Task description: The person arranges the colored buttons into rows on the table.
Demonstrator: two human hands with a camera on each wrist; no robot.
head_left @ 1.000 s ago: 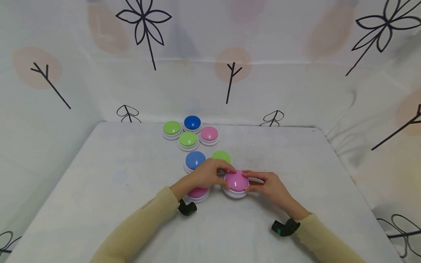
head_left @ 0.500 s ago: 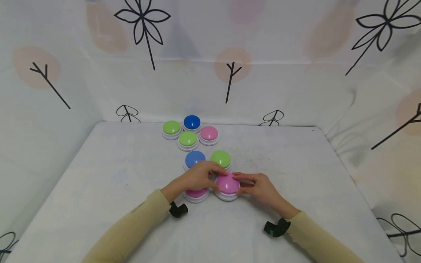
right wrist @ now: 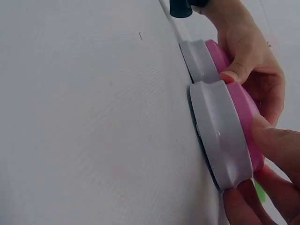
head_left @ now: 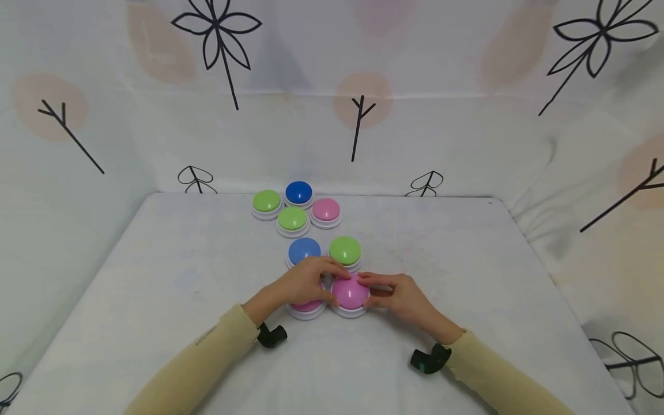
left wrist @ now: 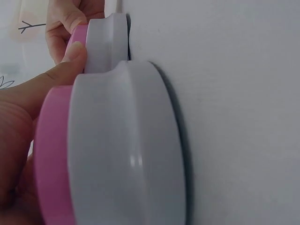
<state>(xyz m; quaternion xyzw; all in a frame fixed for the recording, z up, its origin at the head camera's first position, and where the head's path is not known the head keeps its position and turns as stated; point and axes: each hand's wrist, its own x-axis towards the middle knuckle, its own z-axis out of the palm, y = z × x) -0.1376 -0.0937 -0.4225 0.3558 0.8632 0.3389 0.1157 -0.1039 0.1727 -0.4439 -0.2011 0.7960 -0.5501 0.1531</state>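
A pink push button (head_left: pixel 350 294) with a white base sits on the white table, held from both sides. My left hand (head_left: pixel 303 280) has its thumb and fingers on the button's left edge, and my right hand (head_left: pixel 402 295) grips its right edge. Under my left hand a second pink button (head_left: pixel 306 308) is partly hidden; in the left wrist view this nearer button (left wrist: pixel 108 150) fills the foreground. The right wrist view has the held button (right wrist: pixel 220 136) close beside the other one, its base flat on the table. Just behind stand a blue button (head_left: pixel 304 250) and a green button (head_left: pixel 344 250).
Farther back on the table (head_left: pixel 441 323) is a cluster of buttons: a green one (head_left: pixel 266 200), a dark blue one (head_left: pixel 298 192), another green one (head_left: pixel 292 218) and a pink one (head_left: pixel 326 210). A patterned white cloth (head_left: pixel 290 132) hangs behind the table's far edge.
Both hands have slid the pink button leftward across the table, up beside the second pink button and in front of the green one. The other buttons keep their places.
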